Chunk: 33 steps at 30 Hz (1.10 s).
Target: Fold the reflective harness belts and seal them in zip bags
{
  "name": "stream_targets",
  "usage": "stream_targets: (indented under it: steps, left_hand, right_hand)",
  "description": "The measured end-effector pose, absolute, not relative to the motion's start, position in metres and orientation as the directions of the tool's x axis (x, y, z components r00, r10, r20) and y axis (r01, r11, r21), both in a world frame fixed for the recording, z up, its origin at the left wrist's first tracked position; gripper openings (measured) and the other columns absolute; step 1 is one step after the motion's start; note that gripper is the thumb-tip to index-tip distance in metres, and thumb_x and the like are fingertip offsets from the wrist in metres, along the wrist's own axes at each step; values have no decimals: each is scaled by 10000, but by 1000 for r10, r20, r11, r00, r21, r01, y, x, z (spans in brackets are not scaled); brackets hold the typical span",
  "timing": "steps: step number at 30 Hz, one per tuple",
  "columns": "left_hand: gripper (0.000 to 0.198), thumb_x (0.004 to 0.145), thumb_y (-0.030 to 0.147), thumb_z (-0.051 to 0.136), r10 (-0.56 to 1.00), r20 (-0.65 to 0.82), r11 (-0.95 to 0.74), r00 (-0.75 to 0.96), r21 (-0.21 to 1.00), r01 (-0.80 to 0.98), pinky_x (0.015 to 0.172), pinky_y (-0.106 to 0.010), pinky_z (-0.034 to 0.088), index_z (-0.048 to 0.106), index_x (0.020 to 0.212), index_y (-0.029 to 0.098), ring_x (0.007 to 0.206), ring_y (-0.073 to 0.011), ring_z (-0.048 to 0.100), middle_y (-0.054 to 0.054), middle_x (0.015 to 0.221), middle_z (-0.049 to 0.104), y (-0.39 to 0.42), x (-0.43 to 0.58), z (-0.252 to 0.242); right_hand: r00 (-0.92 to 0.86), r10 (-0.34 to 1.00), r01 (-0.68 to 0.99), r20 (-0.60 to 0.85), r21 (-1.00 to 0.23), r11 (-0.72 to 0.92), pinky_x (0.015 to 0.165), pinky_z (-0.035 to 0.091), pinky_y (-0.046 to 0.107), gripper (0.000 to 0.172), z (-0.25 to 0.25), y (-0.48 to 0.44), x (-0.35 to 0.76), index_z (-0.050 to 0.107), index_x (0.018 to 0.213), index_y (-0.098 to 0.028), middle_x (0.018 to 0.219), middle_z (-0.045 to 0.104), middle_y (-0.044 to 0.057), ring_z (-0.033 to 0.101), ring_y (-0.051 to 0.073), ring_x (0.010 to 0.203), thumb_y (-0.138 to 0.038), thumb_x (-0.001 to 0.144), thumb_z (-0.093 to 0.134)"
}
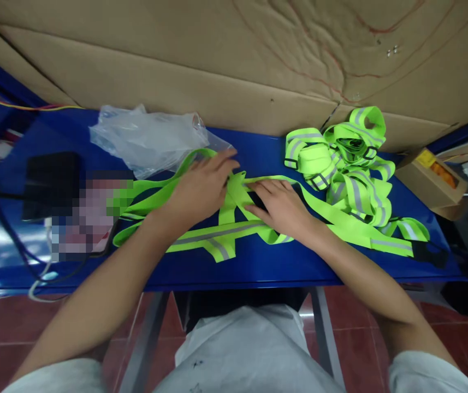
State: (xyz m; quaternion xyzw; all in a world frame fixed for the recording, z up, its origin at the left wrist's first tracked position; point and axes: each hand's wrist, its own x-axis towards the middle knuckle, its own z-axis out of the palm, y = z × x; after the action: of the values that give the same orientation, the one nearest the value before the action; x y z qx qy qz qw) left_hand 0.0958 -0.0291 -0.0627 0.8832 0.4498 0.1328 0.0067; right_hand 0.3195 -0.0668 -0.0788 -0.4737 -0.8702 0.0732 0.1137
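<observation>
A neon-green reflective strap vest (221, 234) with grey stripes lies spread across the blue table (258, 267). My left hand (201, 188) rests flat on its upper straps, fingers stretched out toward the right. My right hand (280, 207) presses flat on the straps in the middle, fingers pointing left, close to the left hand's fingertips. Neither hand grips anything.
A pile of folded green reflective vests (344, 164) sits at the back right. A crumpled clear plastic bag (147, 139) lies at the back left. A black device (51, 183) with cables stands at the left. A cardboard wall (217, 54) backs the table; a small box (432, 174) is at far right.
</observation>
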Motion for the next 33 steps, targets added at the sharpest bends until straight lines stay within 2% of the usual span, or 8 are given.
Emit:
stream_targets:
  steps: [2, 5, 11, 17, 20, 24, 29, 33]
  left_hand:
    - [588, 924, 72, 421, 735, 134, -676, 665, 71, 733, 1022, -475, 535, 542, 1488, 188, 1310, -333, 635, -122, 1561, 577, -28, 96, -70]
    - [564, 939, 60, 401, 745, 147, -663, 650, 67, 745, 1003, -470, 542, 581, 1457, 194, 1231, -318, 677, -127, 1373, 702, -26, 96, -75]
    - [363, 1033, 151, 397, 718, 290, -695, 633, 356, 625, 1068, -415, 515, 644, 1295, 196, 1220, -261, 655, -101, 1295, 696, -26, 97, -65]
    - [302, 1086, 223, 393, 692, 347, -683, 633, 598, 419, 1052, -331, 516, 658, 1226, 192, 1172, -180, 661, -83, 1239, 699, -39, 102, -49]
    - [305, 1099, 302, 419, 711, 284, -635, 643, 653, 413, 1034, -314, 526, 643, 1261, 172, 1154, -177, 670, -93, 1247, 703, -42, 103, -48]
    - [457, 1083, 433, 480, 744, 174, -562, 645, 686, 463, 1115, -362, 507, 558, 1460, 185, 1296, -224, 638, -112, 1422, 660, -41, 103, -51]
    - [498, 1058, 520, 504, 750, 62, -437, 659, 794, 423, 915, -305, 571, 620, 1448, 232, 1037, -197, 705, -74, 1263, 734, -40, 100, -44]
    - [464, 1048, 558, 499, 762, -21, -338, 647, 839, 426, 833, -268, 570, 685, 1374, 286, 1007, -188, 703, -33, 1231, 748, -37, 95, -41]
  right_hand:
    - [-524, 844, 806, 116, -253, 535, 1061, 455, 525, 469, -85, -69, 322, 639, 1375, -158, 1402, 676, 155, 606, 367, 1301, -466, 1021, 633]
    - [-528, 841, 788, 118, -302, 537, 1035, 471, 522, 406, -86, -74, 329, 656, 1348, -189, 1401, 673, 146, 606, 359, 1300, -434, 1026, 631]
    - [-359, 924, 616, 134, -709, 343, 931, 547, 420, 325, -83, -73, 332, 667, 1277, -219, 1162, 777, 76, 733, 242, 1059, -387, 1095, 457]
    - [-347, 938, 188, -27, -981, 42, 767, 570, 315, 369, -87, -72, 326, 673, 1177, -245, 996, 755, 7, 698, 163, 844, -516, 928, 705]
    - [-316, 947, 92, -62, -995, -34, 717, 561, 301, 348, -86, -73, 322, 667, 1058, -253, 898, 716, -11, 663, 149, 785, -555, 900, 738]
    - [-186, 978, 256, 96, -956, 143, 737, 565, 344, 279, -82, -75, 322, 637, 900, -258, 865, 681, -3, 649, 173, 795, -513, 917, 749]
    - [-241, 906, 468, 349, -776, 423, 1101, 505, 465, 72, -76, -79, 330, 624, 1075, -279, 1231, 727, 52, 670, 239, 1238, -333, 1028, 616]
    - [-327, 892, 523, 311, -727, 445, 1119, 490, 465, 175, -73, -78, 334, 606, 1205, -288, 1322, 723, 60, 666, 241, 1271, -355, 1044, 593]
